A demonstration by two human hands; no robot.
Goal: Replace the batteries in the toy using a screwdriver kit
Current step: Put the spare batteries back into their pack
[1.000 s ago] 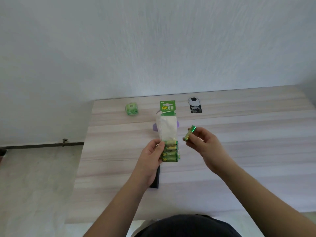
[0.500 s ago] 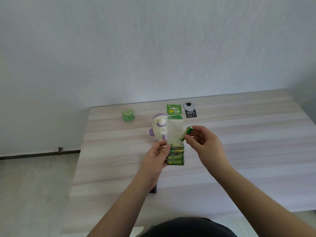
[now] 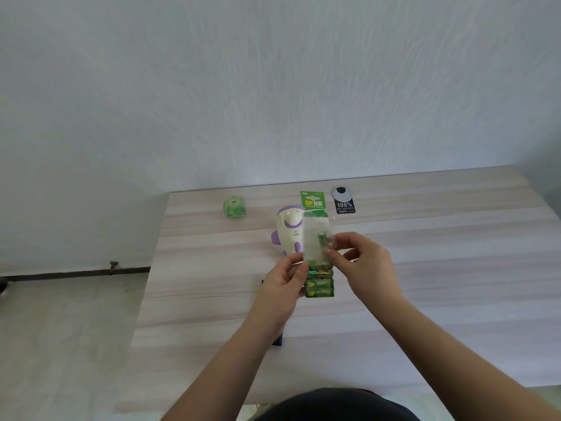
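Head view. Both hands are raised over the wooden surface (image 3: 425, 268), working on a battery pack (image 3: 317, 247): green header card on top, clear wrap in the middle, green cells still seated at the bottom.

Left hand (image 3: 283, 287): thumb and fingers clamped on the left edge of the pack, holding it upright.

Right hand (image 3: 361, 262): fingertips pinched on the right side of the clear wrap. A loose battery (image 3: 322, 240) shows through or just behind the plastic at those fingertips. Cannot tell whether the fingers grip the cell itself or only the film around it.

The toy (image 3: 288, 235), white and purple, lies on the surface directly behind the pack, partly hidden by it and touched by neither hand. Its battery door is not visible from here, so open or closed is undetermined.

A dark flat item (image 3: 277, 341) lies under the left forearm, mostly covered; possibly the screwdriver kit, not confirmed. A small green cube (image 3: 234, 208) and a black tag (image 3: 344, 202) sit near the far edge.

Progress, as judged: early to middle. Fresh cells are being freed from the pack. Fitting the cells into the toy and closing the compartment appear to be left.
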